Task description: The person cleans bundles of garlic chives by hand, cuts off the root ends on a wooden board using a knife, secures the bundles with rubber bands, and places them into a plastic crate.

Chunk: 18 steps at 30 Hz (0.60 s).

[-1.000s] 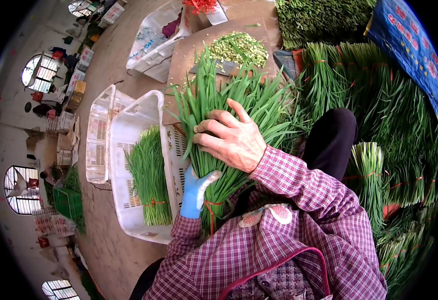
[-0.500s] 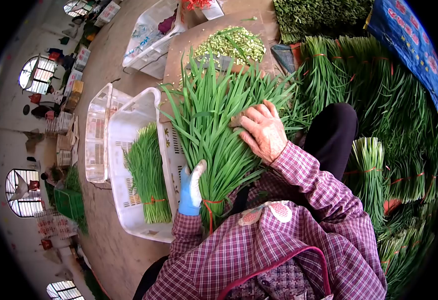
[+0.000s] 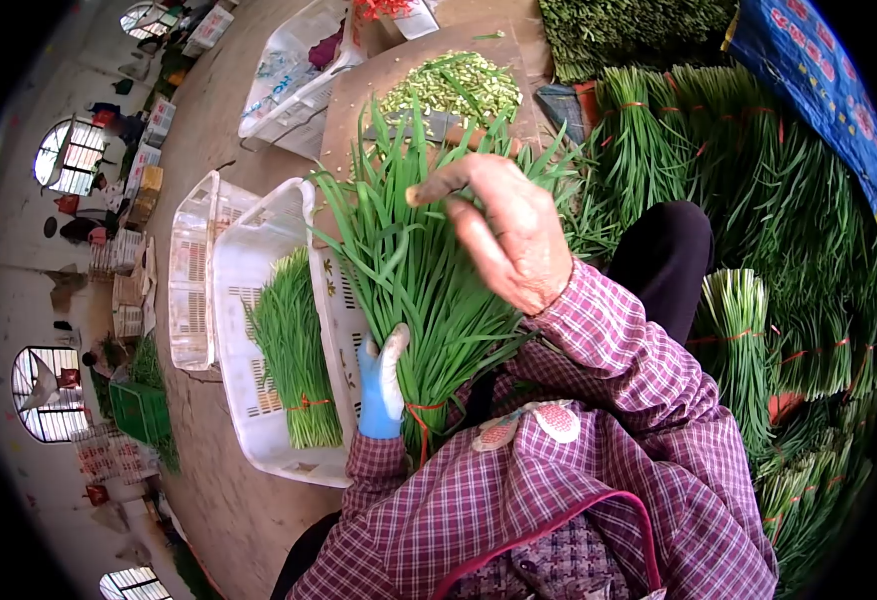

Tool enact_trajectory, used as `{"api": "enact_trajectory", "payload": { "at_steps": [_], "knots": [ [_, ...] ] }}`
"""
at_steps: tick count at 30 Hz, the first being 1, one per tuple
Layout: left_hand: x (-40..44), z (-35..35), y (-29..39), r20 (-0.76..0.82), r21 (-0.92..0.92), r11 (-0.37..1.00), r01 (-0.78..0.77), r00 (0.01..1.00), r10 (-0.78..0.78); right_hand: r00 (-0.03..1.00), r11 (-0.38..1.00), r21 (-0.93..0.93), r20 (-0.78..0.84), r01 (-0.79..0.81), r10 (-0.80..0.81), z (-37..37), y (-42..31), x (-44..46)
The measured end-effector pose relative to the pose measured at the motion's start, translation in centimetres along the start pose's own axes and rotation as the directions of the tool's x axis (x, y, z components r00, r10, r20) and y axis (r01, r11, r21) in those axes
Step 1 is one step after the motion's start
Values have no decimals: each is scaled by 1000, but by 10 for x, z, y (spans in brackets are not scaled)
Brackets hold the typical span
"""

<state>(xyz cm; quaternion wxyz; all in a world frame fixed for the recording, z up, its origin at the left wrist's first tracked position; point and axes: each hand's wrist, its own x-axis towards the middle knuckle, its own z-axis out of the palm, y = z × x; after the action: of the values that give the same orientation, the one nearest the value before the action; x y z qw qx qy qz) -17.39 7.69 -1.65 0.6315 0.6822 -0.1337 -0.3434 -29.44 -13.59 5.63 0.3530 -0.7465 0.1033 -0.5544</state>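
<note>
My left hand (image 3: 379, 390), in a blue and white glove, is closed around the lower part of a leafy bundle of garlic chives (image 3: 414, 290). A red tie (image 3: 421, 410) circles the bundle near its base, beside the glove. Over the upper right of the leaves is my bare right hand (image 3: 519, 235), its index finger stretched left and the other fingers bent, with gaps between them. Nothing shows in its grasp. Left of the bundle, a white plastic crate (image 3: 249, 430) holds another tied bunch of chives (image 3: 294, 340).
Chopped pale stalks (image 3: 469, 85) and a knife blade (image 3: 439, 125) lie on a brown board (image 3: 354, 110) ahead. Several tied chive bunches (image 3: 739, 370) are stacked at right, near a blue printed sack (image 3: 819, 90). Another white crate (image 3: 304, 125) stands beyond.
My right hand has lifted off the leaves and moved slightly up and left, its index finger now extended. The left hand keeps its hold on the bundle.
</note>
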Motion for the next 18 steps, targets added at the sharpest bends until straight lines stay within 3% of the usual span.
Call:
{"api": "enact_trajectory", "payload": {
  "at_steps": [2, 4, 7, 12, 14, 18],
  "knots": [
    [1, 0, -1, 8, -1, 1000, -1, 1000, 1, 989, 996, -86, 146, 20, -7, 11, 10, -7],
    [4, -8, -10, 5, -41, 999, 19, 1000, -19, 964, 973, -227, 249, -31, 89, 14, 22, -21],
    [9, -16, -17, 8, -61, 998, -2, 1000, 3, 954, 931, -333, 202, -148, 223, 14, 32, -38],
    [6, -11, -10, -2, -29, 1000, -3, 1000, 3, 899, 900, -284, 192, -332, 392, 16, 35, -40],
    [6, -10, -10, 16, -46, 999, -4, 1000, 5, 864, 886, -136, 198, -443, 462, 18, 37, -35],
    [7, -12, -14, 11, -23, 1000, -14, 1000, 15, 801, 843, -123, 264, -524, 537, 20, 37, -26]
  ]
}}
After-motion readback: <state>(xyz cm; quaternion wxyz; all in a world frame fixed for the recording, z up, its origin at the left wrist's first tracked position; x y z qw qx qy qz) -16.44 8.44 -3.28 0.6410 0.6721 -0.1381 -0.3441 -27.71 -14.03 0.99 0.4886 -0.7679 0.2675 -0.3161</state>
